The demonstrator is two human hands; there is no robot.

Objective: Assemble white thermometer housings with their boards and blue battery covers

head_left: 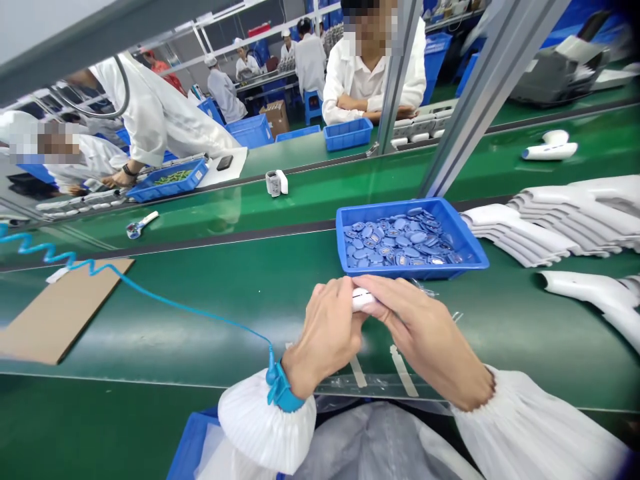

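Between my two hands is a small white plastic part, mostly covered by fingers, so its full shape cannot be made out. My left hand is closed round its left side, and a blue wrist strap with a coiled cord circles that wrist. From the right, my right hand grips the same part, thumb underneath and fingers over the top. Just beyond the hands stands a blue bin holding many flat oval blue pieces.
White curved housings lie stacked at the right, with another white housing nearer. A cardboard sheet rests at the left. Metal posts rise beyond the bench. On the green belt sits a small white-and-grey part. Co-workers sit across.
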